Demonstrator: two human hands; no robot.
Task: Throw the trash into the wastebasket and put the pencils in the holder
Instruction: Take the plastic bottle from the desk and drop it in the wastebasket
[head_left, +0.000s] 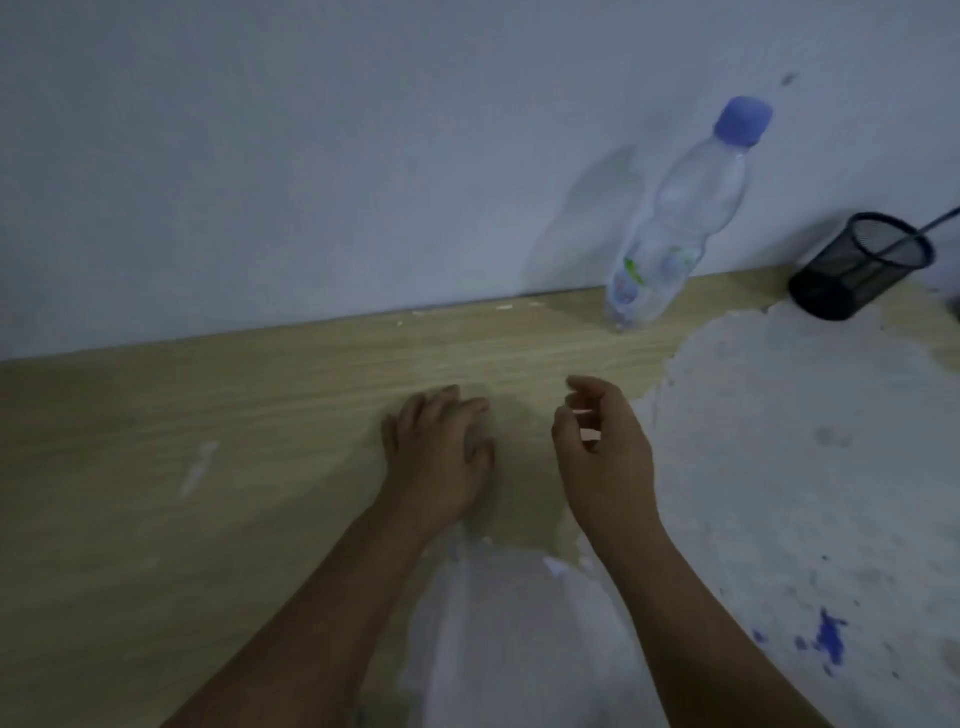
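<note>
A black mesh pencil holder (862, 265) stands at the far right of the wooden desk (208, 415), with one thin dark stick poking out of it toward the right edge. My left hand (439, 457) rests palm down on the desk, fingers spread, holding nothing. My right hand (605, 447) hovers just to its right, fingers loosely curled, with nothing visible in it. No loose pencils, trash or wastebasket are in sight.
A clear plastic water bottle (675, 218) with a blue cap stands against the wall (311, 156) behind the desk. Large worn white patches (779, 441) with blue ink stains cover the desk's right and near side.
</note>
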